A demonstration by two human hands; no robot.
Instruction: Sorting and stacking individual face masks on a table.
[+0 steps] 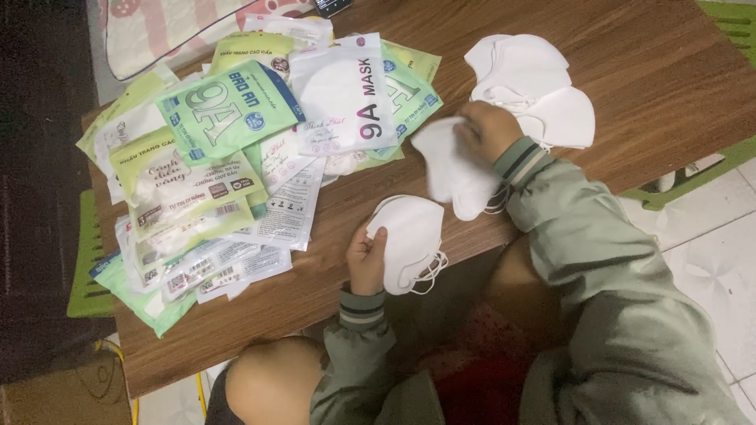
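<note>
My left hand [367,256] gripped a stack of white masks [409,240]; right hand [487,130] pinched another white mask [453,169] over the table [630,63].

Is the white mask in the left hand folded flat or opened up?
Folded flat: the white mask in the left hand shows one smooth half, ear loops dangling off its edge.

Dim, soft, slightly blurred indoor light.

Grey-green jacket sleeves [598,260], seemingly dark-striped cuffs.
</note>
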